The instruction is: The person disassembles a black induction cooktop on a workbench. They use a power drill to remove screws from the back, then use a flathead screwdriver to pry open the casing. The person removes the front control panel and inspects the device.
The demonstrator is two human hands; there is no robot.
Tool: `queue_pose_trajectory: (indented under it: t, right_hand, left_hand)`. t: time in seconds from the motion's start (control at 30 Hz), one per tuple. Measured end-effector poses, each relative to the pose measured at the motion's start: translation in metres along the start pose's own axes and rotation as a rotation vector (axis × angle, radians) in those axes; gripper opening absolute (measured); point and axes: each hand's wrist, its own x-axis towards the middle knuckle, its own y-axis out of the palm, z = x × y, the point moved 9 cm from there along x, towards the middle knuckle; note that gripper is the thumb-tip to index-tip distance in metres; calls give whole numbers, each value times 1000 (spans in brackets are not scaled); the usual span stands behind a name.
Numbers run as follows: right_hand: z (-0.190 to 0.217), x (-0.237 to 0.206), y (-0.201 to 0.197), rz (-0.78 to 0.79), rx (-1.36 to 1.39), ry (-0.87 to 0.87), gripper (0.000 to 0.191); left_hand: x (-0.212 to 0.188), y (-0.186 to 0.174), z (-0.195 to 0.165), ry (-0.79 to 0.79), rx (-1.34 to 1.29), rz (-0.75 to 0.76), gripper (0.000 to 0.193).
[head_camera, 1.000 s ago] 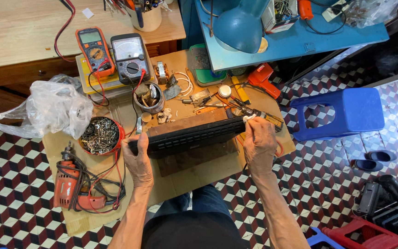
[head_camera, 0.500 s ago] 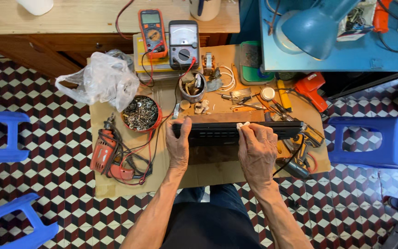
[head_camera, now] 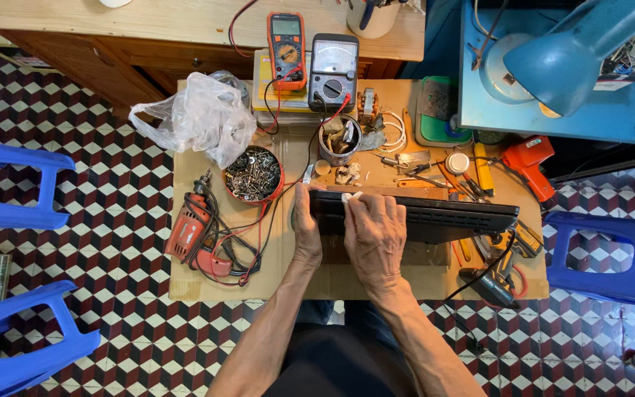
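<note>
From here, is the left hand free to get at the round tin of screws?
Probably yes. The left hand grips the left end of the black laptop, and the tin of screws sits just up and left of it, open-topped, with only thin red wires nearby.

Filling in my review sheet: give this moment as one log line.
left hand: grips laptop end | right hand: presses white cloth on laptop edge | nearby: bowl of screws, red drill
</note>
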Motion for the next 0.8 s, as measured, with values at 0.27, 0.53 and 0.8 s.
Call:
queue_pose_trajectory:
  t: [0.27, 0.53, 0.8]
  right_hand:
    - [28, 5, 21, 28, 77, -62, 12]
    - [13, -6, -7, 31, 10, -82, 17]
    - [-54, -28, -63, -48, -159, 19, 15]
  left_hand:
    - [-12, 18, -33, 387, 495, 102, 41]
    - [-13, 7, -24, 377, 335, -90, 34]
    - [-18, 4, -20, 193, 379, -189, 45]
